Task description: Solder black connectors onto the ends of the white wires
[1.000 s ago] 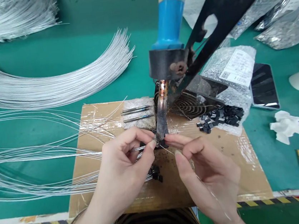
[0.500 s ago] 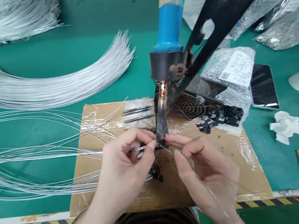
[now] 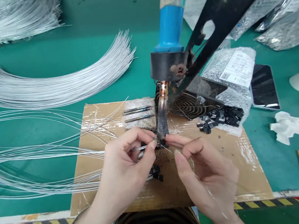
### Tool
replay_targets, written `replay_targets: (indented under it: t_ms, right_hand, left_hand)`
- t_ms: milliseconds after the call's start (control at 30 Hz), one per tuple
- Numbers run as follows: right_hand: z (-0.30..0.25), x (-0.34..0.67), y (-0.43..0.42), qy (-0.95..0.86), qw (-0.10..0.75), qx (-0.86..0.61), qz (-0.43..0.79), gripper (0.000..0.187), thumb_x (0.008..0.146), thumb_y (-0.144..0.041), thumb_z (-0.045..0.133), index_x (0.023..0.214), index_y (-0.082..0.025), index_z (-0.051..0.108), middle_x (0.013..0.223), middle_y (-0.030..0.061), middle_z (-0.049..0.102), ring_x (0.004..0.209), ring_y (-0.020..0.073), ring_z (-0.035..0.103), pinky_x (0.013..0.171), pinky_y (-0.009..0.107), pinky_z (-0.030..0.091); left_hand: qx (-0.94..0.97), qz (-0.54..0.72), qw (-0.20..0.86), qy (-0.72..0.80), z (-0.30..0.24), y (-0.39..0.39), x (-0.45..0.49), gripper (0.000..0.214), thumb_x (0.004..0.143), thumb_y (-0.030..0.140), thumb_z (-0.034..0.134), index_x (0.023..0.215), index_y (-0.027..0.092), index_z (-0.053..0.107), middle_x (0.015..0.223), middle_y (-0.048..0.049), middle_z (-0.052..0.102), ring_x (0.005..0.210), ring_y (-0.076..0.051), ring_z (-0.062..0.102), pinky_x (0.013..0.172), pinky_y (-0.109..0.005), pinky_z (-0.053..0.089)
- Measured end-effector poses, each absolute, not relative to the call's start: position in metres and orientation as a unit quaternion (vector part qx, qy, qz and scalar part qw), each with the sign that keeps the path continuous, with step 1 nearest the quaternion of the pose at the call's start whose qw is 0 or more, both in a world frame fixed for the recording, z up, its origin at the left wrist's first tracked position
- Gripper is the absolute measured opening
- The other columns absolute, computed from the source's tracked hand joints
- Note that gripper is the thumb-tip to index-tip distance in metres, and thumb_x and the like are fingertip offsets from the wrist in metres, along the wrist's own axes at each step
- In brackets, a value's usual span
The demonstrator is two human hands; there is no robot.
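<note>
My left hand [image 3: 126, 168] pinches thin silver wires [image 3: 49, 155] that run off to the left, holding their ends against the tip of a soldering iron [image 3: 163, 117]. The iron has a blue handle [image 3: 170, 27] and hangs fixed in a black stand. My right hand [image 3: 207, 170] pinches a fine solder wire [image 3: 200, 178], feeding its end to the same tip. Both hands work over a taped cardboard pad [image 3: 237, 174]. A few small black parts [image 3: 156, 172] lie just under my left fingers.
A heap of small black components [image 3: 220, 117] spills from a plastic bag [image 3: 231, 70] at the right. Curved bundles of silver wire [image 3: 55, 86] lie on the green mat at the left. A phone [image 3: 264, 86], crumpled tissue [image 3: 286, 127] and foil bags [image 3: 285, 21] sit at the right.
</note>
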State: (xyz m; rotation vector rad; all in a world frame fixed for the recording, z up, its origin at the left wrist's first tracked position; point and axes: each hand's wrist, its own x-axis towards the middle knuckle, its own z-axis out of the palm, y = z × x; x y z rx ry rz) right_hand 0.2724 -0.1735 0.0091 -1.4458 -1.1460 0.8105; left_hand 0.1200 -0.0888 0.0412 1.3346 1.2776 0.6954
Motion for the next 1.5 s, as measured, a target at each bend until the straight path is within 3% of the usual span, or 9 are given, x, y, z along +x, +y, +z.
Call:
replay_targets:
  t_ms: [367, 633, 900, 1500]
  right_hand:
    - [0.011, 0.271, -0.173, -0.496, 0.528, -0.608, 0.325, 0.021, 0.098, -0.012, 0.071, 0.091, -0.029, 0.06, 0.125, 0.0016, 0.083, 0.121, 0.0246, 0.08, 0.099, 0.035, 0.065]
    - [0.01, 0.271, -0.172, -0.501, 0.531, -0.604, 0.318, 0.02, 0.098, -0.011, 0.07, 0.091, -0.027, 0.061, 0.127, 0.0045, 0.083, 0.122, 0.0246, 0.08, 0.102, 0.036, 0.065]
    - [0.003, 0.271, -0.175, -0.49, 0.551, -0.589, 0.332, 0.02, 0.1, -0.011, 0.071, 0.092, -0.026, 0.06, 0.129, 0.0002, 0.082, 0.125, 0.0185, 0.078, 0.106, 0.027, 0.059]
    - [0.001, 0.27, -0.176, -0.487, 0.557, -0.586, 0.332, 0.019, 0.1, -0.011, 0.072, 0.095, -0.026, 0.062, 0.129, -0.0012, 0.081, 0.125, 0.0176, 0.078, 0.107, 0.025, 0.058]
  left_hand:
    - [0.571, 0.295, 0.547, 0.537, 0.042, -0.092, 0.117, 0.013, 0.091, 0.02, 0.074, 0.078, 0.021, 0.072, 0.09, -0.0003, 0.078, 0.068, -0.012, 0.062, 0.054, -0.025, 0.037]
    - [0.574, 0.296, 0.546, 0.534, 0.041, -0.092, 0.118, 0.013, 0.091, 0.02, 0.073, 0.078, 0.021, 0.072, 0.088, 0.0005, 0.077, 0.069, -0.012, 0.063, 0.055, -0.024, 0.038]
    - [0.573, 0.302, 0.543, 0.535, 0.041, -0.093, 0.119, 0.012, 0.089, 0.019, 0.073, 0.077, 0.021, 0.072, 0.087, -0.0002, 0.077, 0.069, -0.012, 0.065, 0.055, -0.023, 0.04]
    - [0.581, 0.305, 0.536, 0.531, 0.04, -0.093, 0.117, 0.012, 0.089, 0.019, 0.072, 0.077, 0.021, 0.072, 0.087, 0.0005, 0.078, 0.068, -0.011, 0.064, 0.055, -0.022, 0.04]
